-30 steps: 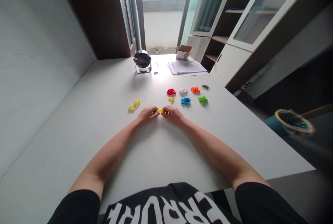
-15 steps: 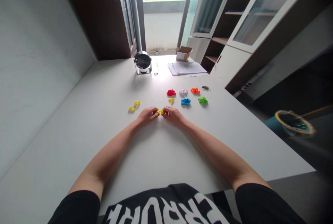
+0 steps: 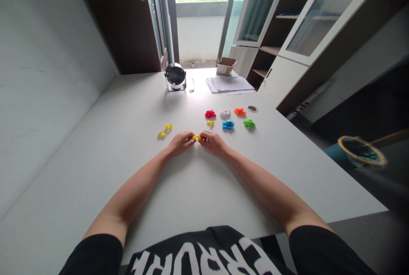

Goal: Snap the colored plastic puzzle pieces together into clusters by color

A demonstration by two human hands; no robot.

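Note:
Between my two hands is a small yellow plastic piece (image 3: 196, 137), too small to tell its exact kind. My left hand (image 3: 181, 142) pinches its left end, and my right hand (image 3: 212, 141) pinches the right end. Both hands are low over the white table. To the left lie two loose yellow pieces (image 3: 165, 131). Just beyond my right hand is a small yellow pile (image 3: 210, 123). Farther back and right are piles of similar pieces: red (image 3: 210, 114), white (image 3: 225, 113), orange (image 3: 239, 111), blue (image 3: 228, 125) and green (image 3: 249, 123).
The white table (image 3: 128, 108) meets a wall on the left. At its back stand a round black device on a metal bracket (image 3: 175, 76), paper sheets (image 3: 230, 84) and an open cardboard box (image 3: 225, 66). A cable hole (image 3: 252, 108) lies right; a bin (image 3: 361, 151) stands beyond the edge.

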